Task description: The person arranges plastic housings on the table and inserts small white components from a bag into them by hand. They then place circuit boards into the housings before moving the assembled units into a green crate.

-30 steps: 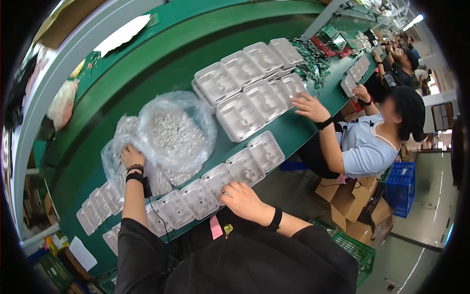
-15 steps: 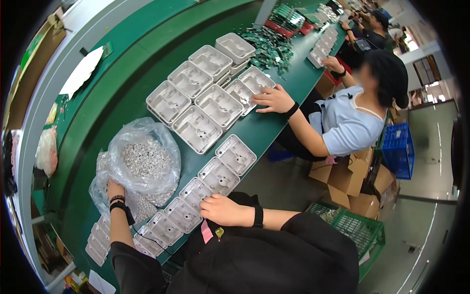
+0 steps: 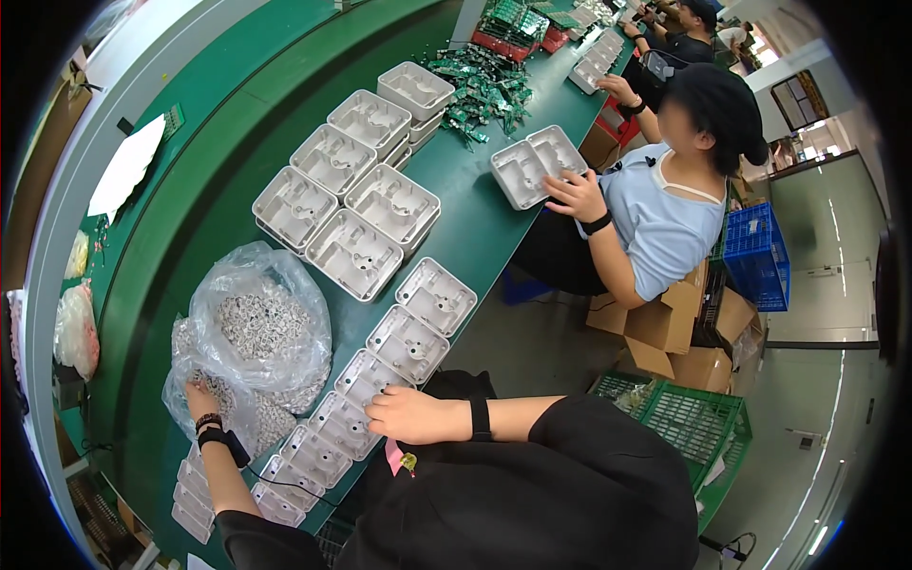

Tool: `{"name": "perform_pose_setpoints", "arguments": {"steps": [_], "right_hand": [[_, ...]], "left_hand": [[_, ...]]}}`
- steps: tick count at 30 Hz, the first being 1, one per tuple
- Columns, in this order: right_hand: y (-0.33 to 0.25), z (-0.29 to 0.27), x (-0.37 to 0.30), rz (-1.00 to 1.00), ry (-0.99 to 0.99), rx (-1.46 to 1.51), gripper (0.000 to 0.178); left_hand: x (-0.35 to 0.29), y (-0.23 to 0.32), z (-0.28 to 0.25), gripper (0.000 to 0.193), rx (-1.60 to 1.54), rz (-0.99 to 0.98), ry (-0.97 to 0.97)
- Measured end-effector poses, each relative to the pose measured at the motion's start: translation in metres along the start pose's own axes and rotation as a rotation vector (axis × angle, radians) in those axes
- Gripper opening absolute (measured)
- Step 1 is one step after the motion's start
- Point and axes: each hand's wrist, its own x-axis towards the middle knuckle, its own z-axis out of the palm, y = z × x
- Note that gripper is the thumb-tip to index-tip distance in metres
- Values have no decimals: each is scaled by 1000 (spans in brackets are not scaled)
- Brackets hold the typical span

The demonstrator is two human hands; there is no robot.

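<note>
My left hand reaches into the near-left part of a clear plastic bag of small whitish-grey parts. Its fingertips are partly hidden among the parts and plastic. My right hand rests with curled fingers, held close together, at the edge of a row of light-grey plastic housings, by the middle ones. Whatever those fingers pinch, if anything, is too small to make out. Beyond the row, larger stacks of the same housings stand on the green table.
At the right, a co-worker's hand touches a pair of housings. Green circuit boards lie heaped farther back. More housings lie at the near left. Cardboard boxes and a green crate stand on the floor.
The co-worker's pair of housings has come away from the stacks toward the co-worker. My left hand has shifted within the bag's near-left part; my right hand stays by the row. The view has shifted slightly.
</note>
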Motion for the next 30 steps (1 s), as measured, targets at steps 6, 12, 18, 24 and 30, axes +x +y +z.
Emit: {"name": "perform_pose_setpoints", "arguments": {"steps": [6,12,18,24,30], "right_hand": [[0,0,-6,4,-30,-36,7],[-4,7,-10,-2,21,-62,7],[-17,24,2,-115,23,-32,7],[1,10,12,-48,67,-29,8],[86,-34,-27,479,314,-211,9]], "left_hand": [[-20,47,-45,35,-33,-126,-148],[-20,38,-34,39,71,-145,-44],[-37,-24,-25,40,-421,14,423],[-157,-98,-63,40,-486,-422,548],[-313,-189,-60,47,-118,-680,-34]]}}
